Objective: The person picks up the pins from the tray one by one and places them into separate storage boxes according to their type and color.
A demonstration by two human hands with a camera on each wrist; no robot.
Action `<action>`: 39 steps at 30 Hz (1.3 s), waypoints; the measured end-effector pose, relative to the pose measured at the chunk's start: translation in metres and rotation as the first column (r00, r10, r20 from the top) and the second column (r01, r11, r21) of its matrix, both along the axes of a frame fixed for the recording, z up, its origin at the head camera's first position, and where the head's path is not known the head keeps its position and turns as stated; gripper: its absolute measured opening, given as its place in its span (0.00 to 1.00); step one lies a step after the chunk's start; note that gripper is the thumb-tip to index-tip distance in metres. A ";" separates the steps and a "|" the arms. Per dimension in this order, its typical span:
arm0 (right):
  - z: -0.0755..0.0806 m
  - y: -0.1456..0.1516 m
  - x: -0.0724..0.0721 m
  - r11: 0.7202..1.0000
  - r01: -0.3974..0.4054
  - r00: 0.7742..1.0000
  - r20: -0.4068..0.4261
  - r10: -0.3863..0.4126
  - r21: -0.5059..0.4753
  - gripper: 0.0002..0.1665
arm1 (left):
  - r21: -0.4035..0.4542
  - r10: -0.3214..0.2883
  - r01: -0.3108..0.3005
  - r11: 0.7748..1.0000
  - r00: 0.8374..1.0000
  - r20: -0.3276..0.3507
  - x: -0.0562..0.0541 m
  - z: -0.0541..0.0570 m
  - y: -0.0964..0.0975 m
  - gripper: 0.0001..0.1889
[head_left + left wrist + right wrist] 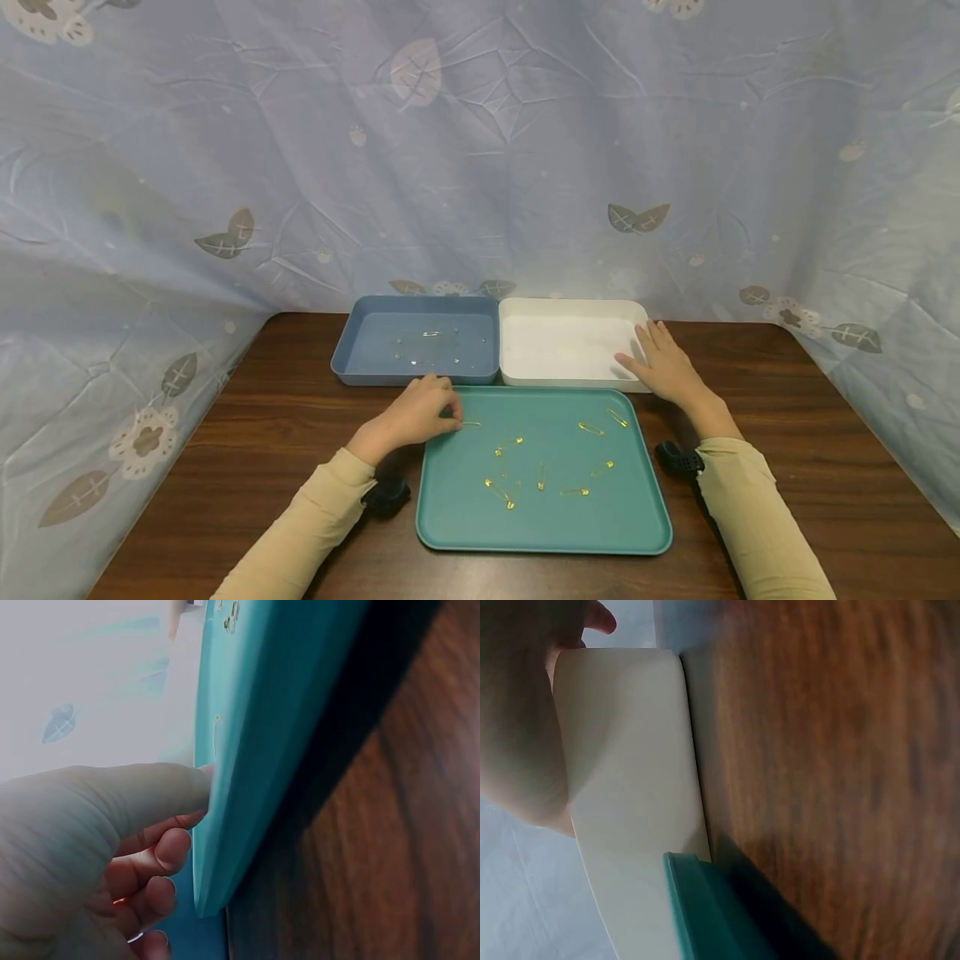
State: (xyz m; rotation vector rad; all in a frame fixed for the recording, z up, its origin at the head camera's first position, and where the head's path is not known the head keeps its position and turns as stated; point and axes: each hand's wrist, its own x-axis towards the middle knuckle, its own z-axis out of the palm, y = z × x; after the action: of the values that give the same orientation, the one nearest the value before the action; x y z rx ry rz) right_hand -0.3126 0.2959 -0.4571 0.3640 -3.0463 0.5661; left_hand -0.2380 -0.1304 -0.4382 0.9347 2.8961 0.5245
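Observation:
My left hand [422, 412] reaches over the upper left corner of the teal tray [465, 525]. Its thumb and forefinger pinch one end of a gold safety pin [471, 423]; in the left wrist view the pin [216, 736] stretches beyond the thumb tip, and the other fingers are loosely curled. Several more gold safety pins [589, 429] lie scattered over the teal tray, some standing open. At the right end of the white tray [570, 381], my right hand [666, 367] rests over the rim with its fingers extended, holding nothing.
Behind the teal tray, a blue tray [341, 358] holds several silver safety pins [431, 334] and stands against the white one. All three sit on a dark wooden table [247, 467]. A patterned cloth [480, 167] hangs behind and at both sides.

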 end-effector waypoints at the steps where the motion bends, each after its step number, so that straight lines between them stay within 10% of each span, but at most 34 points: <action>1: 0.000 0.000 0.000 1.000 -0.001 1.000 0.000 0.001 0.005 0.52 | 0.001 -0.004 0.004 1.000 1.000 0.000 0.000 0.000 0.000 0.06; 24: -0.001 0.001 -0.003 1.000 0.016 1.000 0.022 -0.016 0.010 0.52 | 0.047 -0.079 0.086 0.995 0.986 -0.144 -0.020 0.014 0.009 0.04; 39: 0.000 0.000 0.000 1.000 -0.004 1.000 0.021 0.004 0.012 0.51 | 0.069 -0.101 0.118 0.991 0.972 -0.215 -0.056 0.023 0.041 0.05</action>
State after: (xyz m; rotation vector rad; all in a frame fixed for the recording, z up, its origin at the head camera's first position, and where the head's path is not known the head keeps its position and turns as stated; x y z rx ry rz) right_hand -0.3123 0.2960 -0.4567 0.3667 -3.0712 0.5562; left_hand -0.2940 -0.0896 -0.4155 1.2249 3.0030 0.5719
